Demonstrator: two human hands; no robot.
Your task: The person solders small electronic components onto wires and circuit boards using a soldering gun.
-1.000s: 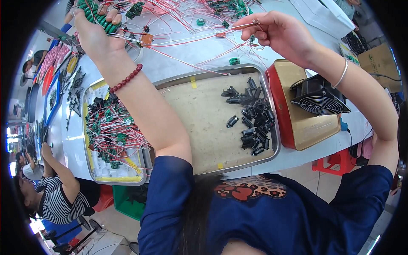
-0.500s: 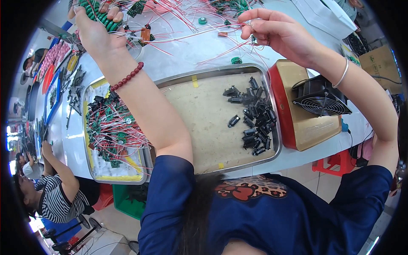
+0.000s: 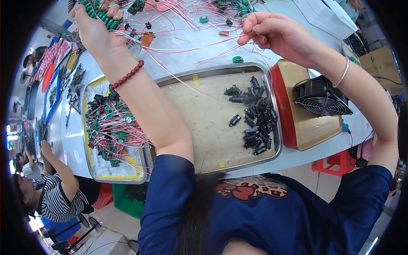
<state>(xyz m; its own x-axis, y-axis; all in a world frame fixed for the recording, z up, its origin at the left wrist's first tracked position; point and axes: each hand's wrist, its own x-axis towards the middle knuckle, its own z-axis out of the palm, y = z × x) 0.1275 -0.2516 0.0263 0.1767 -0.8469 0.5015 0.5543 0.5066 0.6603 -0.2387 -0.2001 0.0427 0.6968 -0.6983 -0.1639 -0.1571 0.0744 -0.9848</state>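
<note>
At the upper left my left hand (image 3: 100, 36) is closed around a stack of green round parts (image 3: 111, 24), which look like small circuit boards. Red and white wires (image 3: 187, 50) run from beside it, past a small orange-brown piece (image 3: 147, 39), across to my right hand (image 3: 276, 34). The right thumb and fingertips are pinched together on the ends of these wires. Other loose wires hang down over the edge of the metal tray. More wired green boards (image 3: 233, 6) lie at the far side of the table, beyond both hands.
Black cylindrical parts (image 3: 259, 114) lie heaped in the metal tray (image 3: 170, 80). A smaller tray (image 3: 138, 178) at left holds tangled wired boards. A black fan (image 3: 323, 100) rests on a red-sided tin (image 3: 284, 106). A person in stripes (image 3: 59, 199) sits at left.
My right fingers have drawn together into a tighter pinch. The wires between my hands hang looser, with some strands now over the tray. The orange-brown piece has turned slightly.
</note>
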